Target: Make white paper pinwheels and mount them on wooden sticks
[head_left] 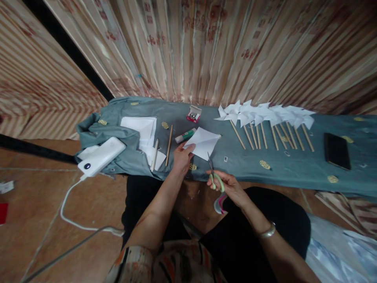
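Note:
My left hand [182, 156] pinches the near corner of a white square of paper [203, 142] lying on the grey-blue cloth [247, 163]. My right hand [228, 184] grips green-handled scissors [214, 175], whose blades point up at the paper's lower edge. A row of several white paper pinwheels on wooden sticks [265, 118] lies further right on the cloth.
Left of the paper lie a green glue stick [185, 136], wooden sticks [169, 144], a stack of white paper [141, 129] and a red pin box [193, 114]. A white power bank [101, 155] with cable sits at the cloth's left end, a black phone [337, 150] at right. Curtains hang behind.

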{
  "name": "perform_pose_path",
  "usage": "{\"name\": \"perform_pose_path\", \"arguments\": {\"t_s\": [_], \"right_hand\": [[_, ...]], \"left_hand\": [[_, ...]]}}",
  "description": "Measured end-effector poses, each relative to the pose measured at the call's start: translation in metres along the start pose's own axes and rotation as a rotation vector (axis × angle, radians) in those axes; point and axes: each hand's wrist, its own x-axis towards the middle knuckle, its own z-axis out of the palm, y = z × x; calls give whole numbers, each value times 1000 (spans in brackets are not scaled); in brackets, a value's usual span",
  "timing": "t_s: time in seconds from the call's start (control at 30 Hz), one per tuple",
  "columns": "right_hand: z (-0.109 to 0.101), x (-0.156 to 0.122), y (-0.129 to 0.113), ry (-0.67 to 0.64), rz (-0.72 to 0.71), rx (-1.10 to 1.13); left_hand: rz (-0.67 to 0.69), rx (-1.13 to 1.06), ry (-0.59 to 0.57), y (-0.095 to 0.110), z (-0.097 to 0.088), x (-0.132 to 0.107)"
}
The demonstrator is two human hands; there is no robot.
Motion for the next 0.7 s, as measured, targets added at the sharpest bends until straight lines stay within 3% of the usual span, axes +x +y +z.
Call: {"name": "perform_pose_path", "arguments": {"t_s": [0.7], "right_hand": [[-3, 9, 6, -15, -15, -67]], "left_hand": [[23, -35, -50, -7, -3, 3]]}}
